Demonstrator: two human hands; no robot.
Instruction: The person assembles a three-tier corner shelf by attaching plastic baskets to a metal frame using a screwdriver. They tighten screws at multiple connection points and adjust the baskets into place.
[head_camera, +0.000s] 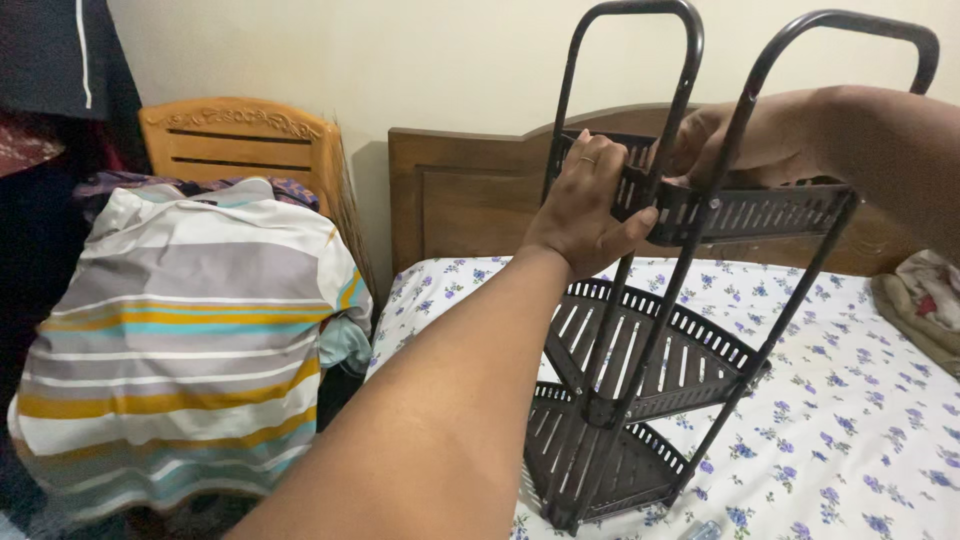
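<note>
While rack (650, 330) stands tilted on bed (860, 420), left hand (585, 205) curls fingers closed over top tier rim, steadying it. Right hand (745, 140) clasps same tier from far side, balancing lean. Lower tiers hang below hands. Striped cloth (180, 330) well left of left hand.

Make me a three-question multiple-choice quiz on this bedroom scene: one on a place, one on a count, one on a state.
1. Where does the dark rack stand?
A. on the flowered bed sheet
B. on a desk
C. on a windowsill

2. How many shelves does it show?
A. one
B. three
C. five

3. The left hand is:
A. hanging free
B. gripping the top shelf's rim
C. flat on the sheet

Answers: 1 A, its base rests on the sheet; 2 B, three slotted tiers show; 3 B, its fingers curl over the rim, the right hand holding opposite.
</note>
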